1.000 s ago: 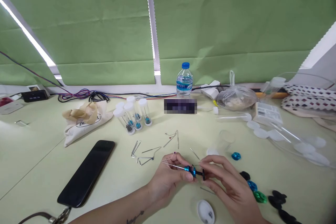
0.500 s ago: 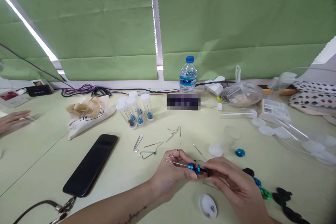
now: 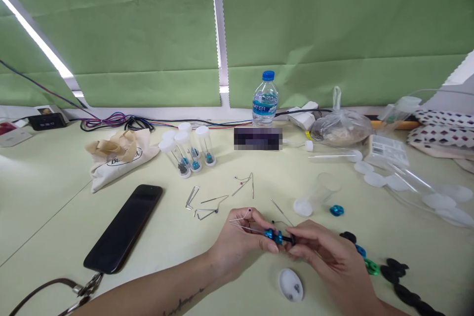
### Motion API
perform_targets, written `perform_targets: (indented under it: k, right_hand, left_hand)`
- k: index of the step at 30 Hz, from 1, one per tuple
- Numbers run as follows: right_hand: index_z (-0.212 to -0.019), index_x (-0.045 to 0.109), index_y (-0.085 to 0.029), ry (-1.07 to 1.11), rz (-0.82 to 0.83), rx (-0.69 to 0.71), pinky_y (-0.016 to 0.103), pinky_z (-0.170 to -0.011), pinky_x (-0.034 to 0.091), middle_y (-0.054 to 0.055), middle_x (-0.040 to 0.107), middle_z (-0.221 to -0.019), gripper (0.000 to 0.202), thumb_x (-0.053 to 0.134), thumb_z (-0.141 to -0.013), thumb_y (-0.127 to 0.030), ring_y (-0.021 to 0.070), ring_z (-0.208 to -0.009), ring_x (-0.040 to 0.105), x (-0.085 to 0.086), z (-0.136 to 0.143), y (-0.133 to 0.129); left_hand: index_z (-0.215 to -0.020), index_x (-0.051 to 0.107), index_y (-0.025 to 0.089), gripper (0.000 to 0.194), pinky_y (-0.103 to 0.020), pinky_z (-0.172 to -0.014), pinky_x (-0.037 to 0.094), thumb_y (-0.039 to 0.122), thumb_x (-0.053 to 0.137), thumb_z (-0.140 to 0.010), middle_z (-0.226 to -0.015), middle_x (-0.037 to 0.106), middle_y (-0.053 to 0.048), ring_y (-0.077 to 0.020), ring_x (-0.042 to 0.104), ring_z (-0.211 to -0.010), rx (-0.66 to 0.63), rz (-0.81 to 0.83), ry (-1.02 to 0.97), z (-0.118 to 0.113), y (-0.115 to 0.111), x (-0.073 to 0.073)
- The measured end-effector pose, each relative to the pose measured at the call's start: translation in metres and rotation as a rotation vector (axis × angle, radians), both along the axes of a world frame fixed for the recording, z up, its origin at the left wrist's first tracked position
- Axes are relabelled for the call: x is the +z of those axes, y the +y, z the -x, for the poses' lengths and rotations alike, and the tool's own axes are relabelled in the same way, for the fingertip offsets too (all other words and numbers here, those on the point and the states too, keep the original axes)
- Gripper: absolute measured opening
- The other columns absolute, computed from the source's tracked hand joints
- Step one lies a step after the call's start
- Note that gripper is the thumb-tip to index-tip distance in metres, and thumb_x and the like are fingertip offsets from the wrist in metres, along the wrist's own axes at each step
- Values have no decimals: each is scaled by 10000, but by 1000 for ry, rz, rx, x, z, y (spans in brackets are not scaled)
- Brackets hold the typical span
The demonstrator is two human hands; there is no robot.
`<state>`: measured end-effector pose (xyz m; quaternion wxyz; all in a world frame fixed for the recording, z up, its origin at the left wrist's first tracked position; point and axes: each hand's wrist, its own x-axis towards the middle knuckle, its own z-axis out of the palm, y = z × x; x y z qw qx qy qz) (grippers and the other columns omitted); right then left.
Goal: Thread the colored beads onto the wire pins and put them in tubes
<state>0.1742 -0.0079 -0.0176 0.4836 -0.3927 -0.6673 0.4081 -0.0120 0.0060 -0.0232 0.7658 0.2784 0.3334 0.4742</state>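
Observation:
My left hand (image 3: pixel 242 239) is closed, its thumb and fingers pinching a small blue metal spool-like piece (image 3: pixel 272 235). A bent thin wire (image 3: pixel 244 225) with a small dark red tip runs from that piece across the left fingers. My right hand (image 3: pixel 326 256) is closed round the black end (image 3: pixel 291 240) of the same piece, its fingertips partly hiding it. Just below the hands lies a white cap (image 3: pixel 284 284) with small grey parts in it. Beyond the hands, several bent wires (image 3: pixel 215 212) and a straight thin rod (image 3: pixel 280 210) rest on the table.
Capped clear tubes (image 3: pixel 187 150) stand behind the wires. A phone (image 3: pixel 124 227) and a cloth pouch (image 3: pixel 124 160) lie to the left. A water bottle (image 3: pixel 265 101) stands at the back. Blue (image 3: pixel 336 210), green (image 3: pixel 371 266) and black (image 3: pixel 394 266) parts lie right.
The view has shifted slightly. Another person's hand at the far left is gone from view. Both my hands keep their grip on the blue piece, with little movement.

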Motion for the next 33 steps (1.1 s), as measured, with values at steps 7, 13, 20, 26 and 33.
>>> perform_targets:
  k: [7,13,20,26,33]
  right_hand:
    - [-869,693,-187,22,171,-5,243,-488,600,22,703,-628,105,638,-850,-274,162,-512,679,-2,3,-1]
    - [-846,691,-186,33,213,19,241,-483,589,20,701,-594,124,630,-855,-294,156,-501,665,-4,2,-1]
    - [-1139,621,-316,57,106,4,252,-668,606,23,704,-936,341,663,-831,-174,154,-743,699,-4,1,2]
    - [-1036,678,-284,-63,-140,53,241,-693,582,37,670,-926,315,622,-831,-52,167,-832,661,-2,0,6]
    - [-1019,676,-293,-6,-85,69,222,-664,596,18,685,-904,315,630,-828,-47,159,-778,695,-2,1,5]
  left_hand:
    - [-619,634,125,334,-260,-593,489,12,866,-407,-654,723,-36,-135,643,-564,14,27,21,0,0,4]
    - [-614,634,127,317,-266,-594,487,12,858,-422,-643,724,-41,-136,638,-558,7,14,11,-1,-1,5]
    - [-658,632,129,290,-271,-640,484,-2,825,-486,-640,717,-26,-145,653,-577,53,3,13,2,4,6]
    - [-657,630,126,299,-278,-650,487,-13,826,-478,-647,722,-42,-150,650,-599,31,3,9,2,3,3]
    - [-650,630,122,312,-315,-660,505,-20,831,-458,-662,725,-52,-175,660,-625,21,8,4,0,2,2]
